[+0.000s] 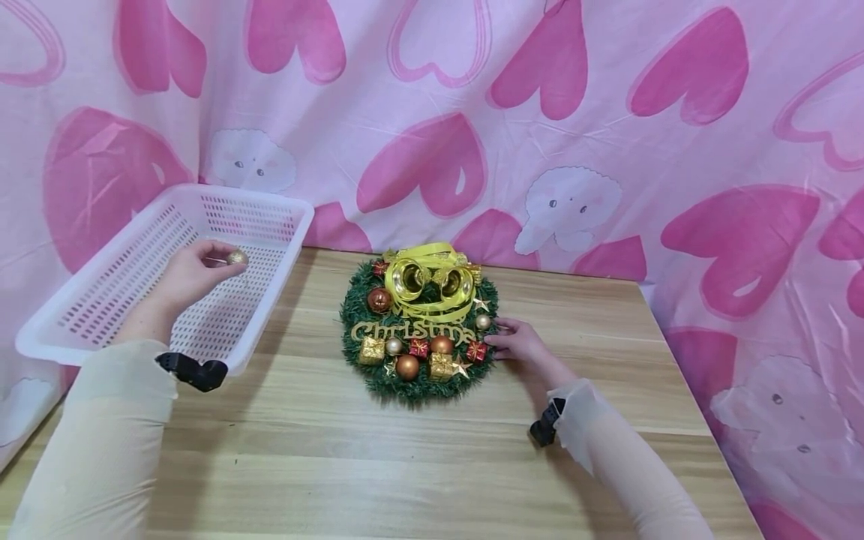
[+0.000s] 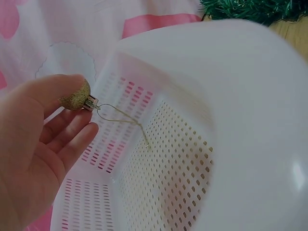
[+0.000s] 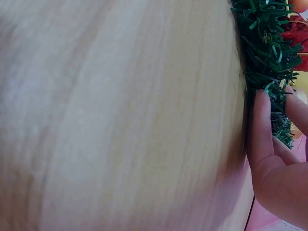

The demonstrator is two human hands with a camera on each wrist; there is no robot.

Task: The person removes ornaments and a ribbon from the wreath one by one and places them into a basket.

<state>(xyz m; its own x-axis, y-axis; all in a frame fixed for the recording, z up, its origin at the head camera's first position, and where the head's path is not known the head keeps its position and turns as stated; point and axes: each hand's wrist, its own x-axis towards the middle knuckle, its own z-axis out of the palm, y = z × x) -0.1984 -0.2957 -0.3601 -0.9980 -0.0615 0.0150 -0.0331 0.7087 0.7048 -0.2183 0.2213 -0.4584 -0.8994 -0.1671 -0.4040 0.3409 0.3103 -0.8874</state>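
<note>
My left hand [image 1: 184, 277] is over the white basket and pinches a small gold glitter bauble [image 1: 237, 257] between thumb and fingers. In the left wrist view, a thin string loop hangs from the bauble's metal cap [image 2: 91, 102]. On the table lies a green Christmas wreath [image 1: 432, 388] with gold lettering, baubles, little gift boxes, stars and a yellow ribbon with gold bells at its top. At the wreath's right edge, my right hand [image 1: 521, 343] pinches the greenery [image 3: 274, 53] between thumb and fingers.
The white perforated basket [image 1: 305, 217] stands at the left of the wooden table [image 1: 324, 465]. A pink curtain [image 1: 432, 97] with hearts hangs behind the table and down its right side. Black wrist cameras [image 1: 196, 371] sit at both cuffs.
</note>
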